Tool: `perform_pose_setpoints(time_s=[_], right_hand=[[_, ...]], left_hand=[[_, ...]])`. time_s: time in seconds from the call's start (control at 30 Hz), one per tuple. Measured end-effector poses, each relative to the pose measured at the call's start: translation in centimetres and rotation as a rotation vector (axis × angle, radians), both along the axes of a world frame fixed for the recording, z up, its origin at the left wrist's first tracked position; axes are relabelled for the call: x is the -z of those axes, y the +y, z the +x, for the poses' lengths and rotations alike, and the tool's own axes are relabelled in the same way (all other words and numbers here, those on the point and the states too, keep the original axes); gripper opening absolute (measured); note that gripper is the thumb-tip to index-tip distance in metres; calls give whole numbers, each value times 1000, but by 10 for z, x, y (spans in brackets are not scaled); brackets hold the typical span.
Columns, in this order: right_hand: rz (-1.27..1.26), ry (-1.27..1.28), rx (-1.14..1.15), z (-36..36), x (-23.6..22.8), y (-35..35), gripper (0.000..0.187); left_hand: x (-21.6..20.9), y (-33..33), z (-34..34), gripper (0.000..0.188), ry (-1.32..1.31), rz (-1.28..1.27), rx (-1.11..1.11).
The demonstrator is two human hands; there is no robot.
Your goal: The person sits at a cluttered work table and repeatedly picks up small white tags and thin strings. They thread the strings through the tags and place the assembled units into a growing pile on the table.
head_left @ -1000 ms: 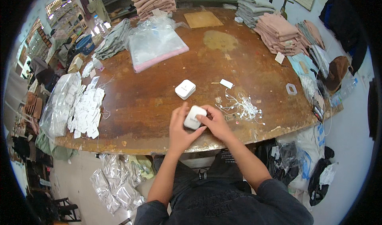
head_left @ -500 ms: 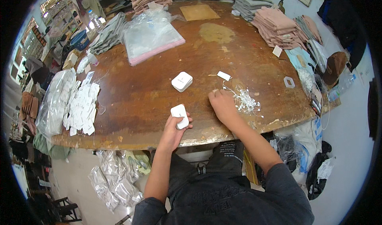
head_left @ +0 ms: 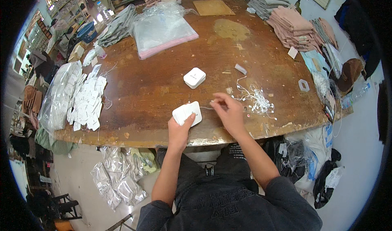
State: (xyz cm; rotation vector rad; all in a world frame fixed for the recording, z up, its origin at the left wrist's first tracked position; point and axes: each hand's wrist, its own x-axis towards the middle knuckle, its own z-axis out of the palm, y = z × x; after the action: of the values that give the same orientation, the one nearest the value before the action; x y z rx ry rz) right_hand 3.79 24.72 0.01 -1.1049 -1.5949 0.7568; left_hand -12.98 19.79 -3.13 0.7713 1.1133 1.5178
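My left hand [head_left: 179, 129] grips several white rounded hang tags [head_left: 186, 111] near the table's front edge, thumb on top, the tags slightly fanned. Just right of them my right hand [head_left: 229, 113] pinches a thin white tag string [head_left: 206, 108], which runs to the tags' edge; whether it passes through a hole is too small to tell. Beyond my hands sits a neat stack of white hang tags [head_left: 194, 78]. A tangled heap of white tag strings [head_left: 260, 100] lies right of my right hand, with a small white label [head_left: 241, 69], blurred, at its far end.
The brown wooden table [head_left: 155, 88] carries a pile of white paper tags [head_left: 87, 102] at the left. Clear plastic bags [head_left: 165, 31] lie toward the back. Folded pink garments [head_left: 294, 24] and grey ones [head_left: 267, 2] stand at the back right. Wrapped packages [head_left: 118, 174] lie on the floor.
My right hand has left the edge of the string heap and now pinches a string beside the tags. The tags in my left hand have turned and fanned out. The small label has shifted and tilted.
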Motion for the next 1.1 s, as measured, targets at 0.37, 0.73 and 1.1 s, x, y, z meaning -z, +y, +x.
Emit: perform_pose_setpoints(time_s=[0.37, 0.73, 1.1], right_hand=[[-19, 15, -84, -38, 8, -12, 9], [17, 125, -28, -52, 16, -16, 8], [80, 144, -15, -56, 17, -20, 9]], left_hand=[[8, -5, 8, 40, 147, 73, -139], [8, -5, 14, 30, 301, 129, -193], [3, -7, 21, 24, 275, 137, -249]])
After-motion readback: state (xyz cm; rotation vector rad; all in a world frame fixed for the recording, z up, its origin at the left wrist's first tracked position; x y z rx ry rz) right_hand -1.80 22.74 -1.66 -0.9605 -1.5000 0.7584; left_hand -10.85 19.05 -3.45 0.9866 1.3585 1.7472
